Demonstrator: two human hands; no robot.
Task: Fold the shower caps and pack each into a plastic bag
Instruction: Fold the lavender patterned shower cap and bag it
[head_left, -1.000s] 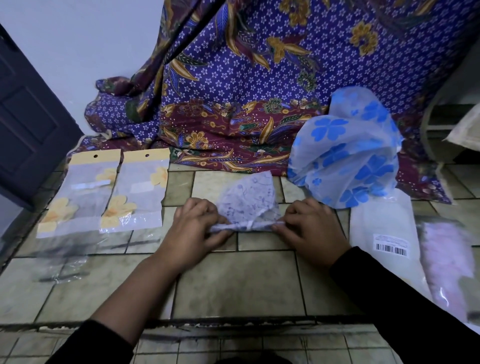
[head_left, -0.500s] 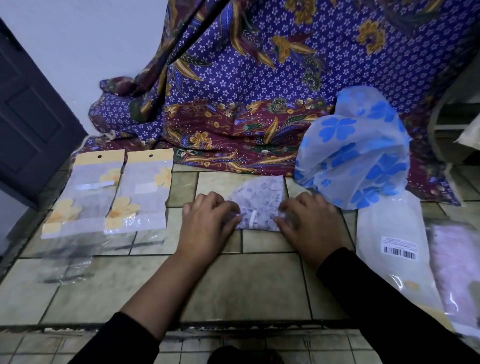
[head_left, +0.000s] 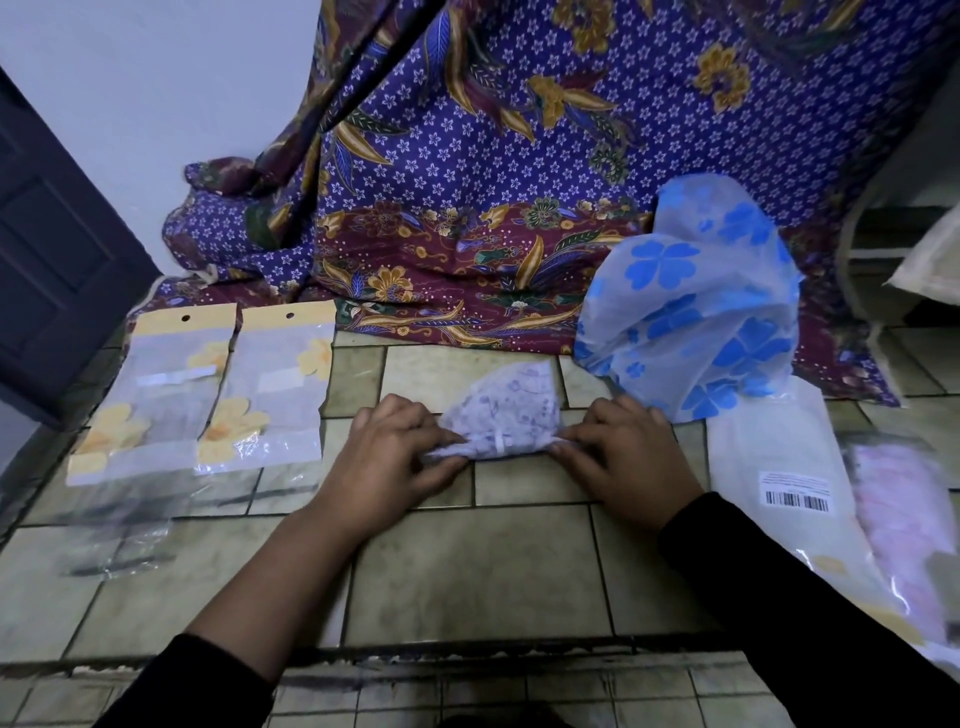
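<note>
A white shower cap with a purple print (head_left: 506, 410) lies partly folded on the tiled floor in the middle of the view. My left hand (head_left: 387, 449) pinches its lower left corner and my right hand (head_left: 621, 449) pinches its lower right corner, both pressed down on the floor. A larger blue-flowered shower cap (head_left: 691, 312) stands puffed up just behind my right hand. Two packed plastic bags with yellow headers (head_left: 156, 395) (head_left: 272, 389) lie flat side by side at the left.
A purple and maroon batik cloth (head_left: 467, 182) hangs along the back. A white plastic bag with a barcode label (head_left: 779, 467) and a bag of pink material (head_left: 904, 519) lie at the right. An empty clear bag (head_left: 114, 540) lies at the left front. A dark door (head_left: 47, 260) stands far left.
Both hands have drawn the cap's lower edge toward me and spread slightly outward to its corners; the cap lies flatter and wider than half a second ago.
</note>
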